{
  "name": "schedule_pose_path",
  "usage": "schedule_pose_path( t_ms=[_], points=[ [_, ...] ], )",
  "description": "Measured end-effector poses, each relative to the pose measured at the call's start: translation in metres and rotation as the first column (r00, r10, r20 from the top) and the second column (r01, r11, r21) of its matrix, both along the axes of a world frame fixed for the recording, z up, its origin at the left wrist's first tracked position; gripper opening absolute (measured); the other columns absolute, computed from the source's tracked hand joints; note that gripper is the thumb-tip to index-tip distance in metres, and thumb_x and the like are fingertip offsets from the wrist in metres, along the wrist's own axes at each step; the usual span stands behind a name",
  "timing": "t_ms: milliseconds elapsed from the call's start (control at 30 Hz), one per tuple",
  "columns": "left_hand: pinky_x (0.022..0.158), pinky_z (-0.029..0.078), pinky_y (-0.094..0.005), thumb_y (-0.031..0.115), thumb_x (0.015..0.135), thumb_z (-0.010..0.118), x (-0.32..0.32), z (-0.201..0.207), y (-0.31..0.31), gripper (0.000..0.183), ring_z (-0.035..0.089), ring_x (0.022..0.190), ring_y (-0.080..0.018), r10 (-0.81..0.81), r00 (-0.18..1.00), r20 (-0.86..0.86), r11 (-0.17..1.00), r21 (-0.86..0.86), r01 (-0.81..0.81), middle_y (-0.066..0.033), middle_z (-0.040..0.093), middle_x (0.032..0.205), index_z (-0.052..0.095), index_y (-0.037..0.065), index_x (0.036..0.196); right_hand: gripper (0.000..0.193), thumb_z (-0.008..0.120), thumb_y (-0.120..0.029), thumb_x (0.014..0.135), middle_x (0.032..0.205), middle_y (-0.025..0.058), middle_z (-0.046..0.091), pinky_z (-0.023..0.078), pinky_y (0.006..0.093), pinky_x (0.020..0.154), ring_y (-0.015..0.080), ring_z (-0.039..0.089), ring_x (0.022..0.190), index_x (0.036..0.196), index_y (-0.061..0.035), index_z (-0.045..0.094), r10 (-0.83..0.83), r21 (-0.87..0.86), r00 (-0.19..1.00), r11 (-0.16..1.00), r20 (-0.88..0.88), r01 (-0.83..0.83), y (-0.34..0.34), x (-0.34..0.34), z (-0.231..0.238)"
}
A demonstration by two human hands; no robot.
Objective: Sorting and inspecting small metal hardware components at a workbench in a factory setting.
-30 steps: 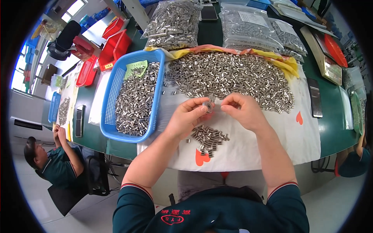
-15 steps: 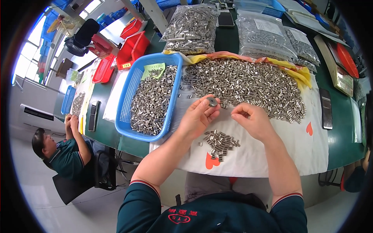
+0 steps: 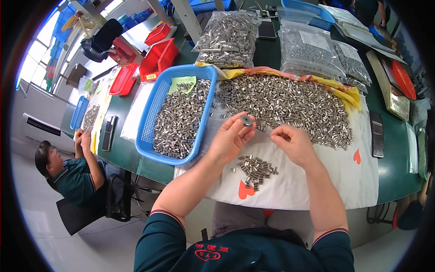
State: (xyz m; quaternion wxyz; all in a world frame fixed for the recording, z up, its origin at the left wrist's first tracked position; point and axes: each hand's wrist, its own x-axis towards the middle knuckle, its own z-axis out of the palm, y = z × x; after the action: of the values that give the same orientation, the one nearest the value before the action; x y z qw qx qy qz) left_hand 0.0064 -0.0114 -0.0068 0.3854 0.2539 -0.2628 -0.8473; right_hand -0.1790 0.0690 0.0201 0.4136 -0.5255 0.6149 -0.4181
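Note:
A round grey metal disc with a small hole in its middle is held between the thumb and fingers of my left hand. To its right, my right hand has thumb and fingertips pinched together; whatever they hold is hidden. Beneath and between both hands lies a small heap of short metal sleeves on the white cloth. Behind my hands spreads a much larger pile of the same sleeves. At my left, a blue perforated basket holds many more sleeves and a green paper slip.
Clear bags of metal parts stand at the back. A dark phone-like object lies at the right. Red bins stand beyond the basket. Another person sits at the far left, hands on the table.
The whole view has shifted slightly, with the far table sitting lower in the picture. My hands keep nearly the same pose, and the disc stays in my left hand.

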Motion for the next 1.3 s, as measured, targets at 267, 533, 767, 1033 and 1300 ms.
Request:
schedule_pose_path(
  t_ms=[267, 533, 767, 1033, 1300],
  points=[
    [0.081, 0.049, -0.0288, 0.024, 0.089, 0.053, 0.002, -0.006, -0.004, 0.024, 0.057, 0.094, -0.0167, 0.055, 0.996, -0.065, 0.998, 0.006, -0.055, -0.0069, 0.058, 0.106, 0.053, 0.010, 0.108, 0.010, 0.060, -0.010, 0.081, 0.071, -0.0032, 0.055, 0.040, 0.0195, 0.058, 0.0035, 0.047, 0.063, 0.085, -0.0011, 0.060, 0.022, 0.038, 1.000, 0.999, -0.015, -0.021, 0.000, 0.001, 0.003],
    [0.083, 0.048, -0.0290, 0.028, 0.089, 0.051, 0.003, -0.005, -0.006, 0.026, 0.056, 0.096, -0.0148, 0.079, 0.995, -0.058, 0.997, 0.032, -0.077, -0.0067, 0.058, 0.106, 0.054, 0.010, 0.108, 0.011, 0.061, -0.012, 0.079, 0.067, -0.0013, 0.057, 0.040, 0.0212, 0.054, 0.0046, 0.048, 0.058, 0.083, -0.0014, 0.061, 0.003, -0.020, 1.000, 1.000, -0.015, -0.003, -0.002, 0.002, -0.003],
    [0.081, 0.049, -0.0284, 0.027, 0.089, 0.053, 0.003, -0.002, -0.004, 0.024, 0.057, 0.094, -0.0154, 0.117, 0.992, -0.048, 0.991, 0.063, -0.114, -0.0068, 0.059, 0.104, 0.053, 0.010, 0.106, 0.011, 0.061, -0.012, 0.079, 0.067, -0.0017, 0.057, 0.040, 0.0209, 0.054, 0.0044, 0.047, 0.058, 0.083, -0.0019, 0.061, 0.006, -0.030, 1.000, 1.000, -0.016, -0.006, -0.001, 0.002, -0.005],
    [0.079, 0.049, -0.0305, 0.012, 0.088, 0.052, 0.000, -0.001, -0.001, 0.023, 0.059, 0.091, -0.0201, 0.033, 0.999, -0.013, 0.996, -0.082, -0.034, -0.0093, 0.059, 0.105, 0.051, 0.007, 0.111, 0.011, 0.060, -0.013, 0.080, 0.068, -0.0009, 0.058, 0.040, 0.0210, 0.055, 0.0051, 0.048, 0.059, 0.084, -0.0028, 0.061, -0.016, -0.017, 1.000, 1.000, 0.008, 0.016, 0.000, -0.001, -0.005],
    [0.076, 0.048, -0.0213, 0.001, 0.076, 0.065, -0.004, 0.017, 0.015, 0.031, 0.056, 0.086, -0.0067, -0.124, 0.769, 0.627, 0.682, -0.510, 0.525, -0.0036, 0.060, 0.096, 0.057, -0.001, 0.106, 0.007, 0.062, -0.012, 0.071, 0.073, 0.0065, 0.057, 0.043, 0.0358, 0.067, 0.0250, 0.055, 0.073, 0.076, -0.0072, 0.061, -0.188, -0.312, 0.784, 0.950, -0.591, -0.007, -0.014, -0.005, -0.009]
  ],
)
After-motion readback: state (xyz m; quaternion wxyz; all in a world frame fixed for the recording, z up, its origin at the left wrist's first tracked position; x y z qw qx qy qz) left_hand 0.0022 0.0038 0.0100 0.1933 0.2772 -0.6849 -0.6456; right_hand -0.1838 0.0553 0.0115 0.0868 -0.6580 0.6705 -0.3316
